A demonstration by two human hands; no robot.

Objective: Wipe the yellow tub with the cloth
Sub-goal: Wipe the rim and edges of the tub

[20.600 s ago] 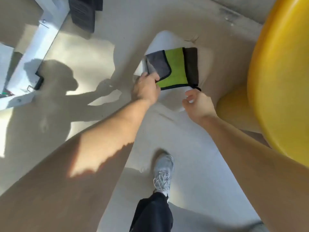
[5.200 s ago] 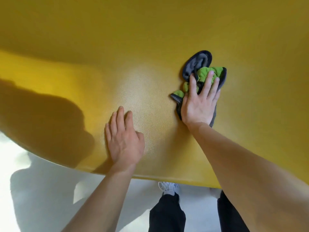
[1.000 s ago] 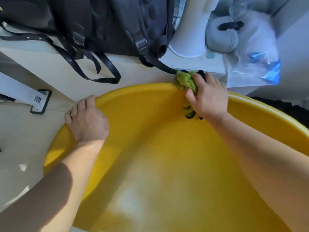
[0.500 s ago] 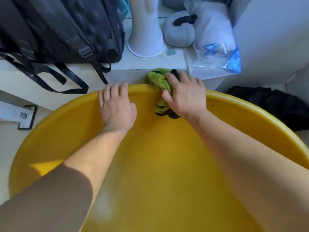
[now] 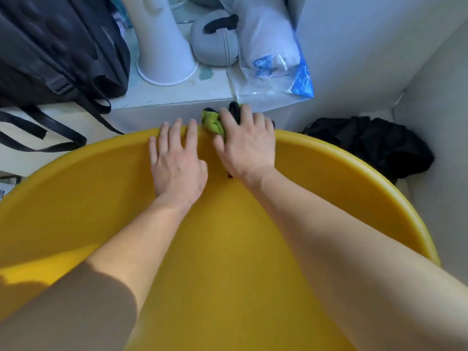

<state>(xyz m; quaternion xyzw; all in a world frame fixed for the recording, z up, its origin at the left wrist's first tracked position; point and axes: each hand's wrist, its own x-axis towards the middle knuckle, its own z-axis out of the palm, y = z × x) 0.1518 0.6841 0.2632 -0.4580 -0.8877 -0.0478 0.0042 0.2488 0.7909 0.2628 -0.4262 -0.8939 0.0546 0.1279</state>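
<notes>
Yellow tub (image 5: 76, 198) filled the near view, its far rim against a ledge, where the right hand (image 5: 247, 145) pinched the bunched green cloth (image 5: 212, 122) and the left hand (image 5: 177, 163) lay spread just beside it; crowded so, the cloth could snag on the ledge or slip free.

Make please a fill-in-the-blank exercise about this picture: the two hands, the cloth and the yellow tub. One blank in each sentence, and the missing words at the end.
1. The right hand presses a bunched green and black cloth against the far ____ of the yellow tub.
2. The left hand lies flat on the tub and holds ____.
3. The black backpack stands on the ledge to the ____ of the white cone-shaped base.

Missing words: rim; nothing; left
</notes>
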